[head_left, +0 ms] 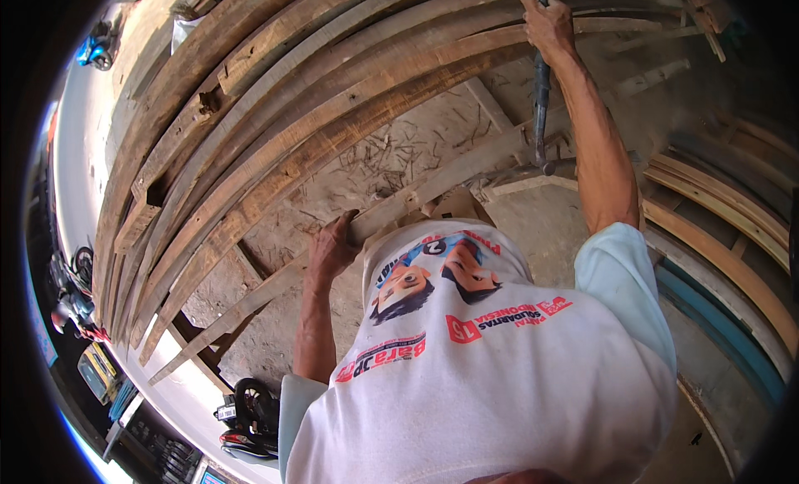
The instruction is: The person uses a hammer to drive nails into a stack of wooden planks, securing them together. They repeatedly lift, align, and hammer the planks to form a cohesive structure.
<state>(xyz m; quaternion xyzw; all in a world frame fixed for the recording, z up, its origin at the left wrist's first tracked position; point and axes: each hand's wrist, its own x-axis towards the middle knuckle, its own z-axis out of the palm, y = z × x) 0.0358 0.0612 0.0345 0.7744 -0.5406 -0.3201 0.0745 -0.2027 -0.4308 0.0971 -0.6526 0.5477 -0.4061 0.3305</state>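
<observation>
Right grip (548, 26) closed round hook-ended metal pry bar (542, 93), hook near wooden batten (454, 178); left grip (332, 244) clasping batten, slanting mid-view. Bar likely heavy, rigid: hold shaft. Batten probably stiff, splintery: take edges.

Head camera looking steeply down from person's head, facing forward past chest, picture standing upright. Shirt (491, 384) sitting closest to lens, filling lower middle. Left hand (333, 244) showing mid-view; right hand (549, 26) nearing upper rim. Ground (533, 226) lying beyond, planks (354, 93) bowing through fisheye bend. Road (79, 176) running along ground's left edge, farther off. Dark round border closing corners.
</observation>
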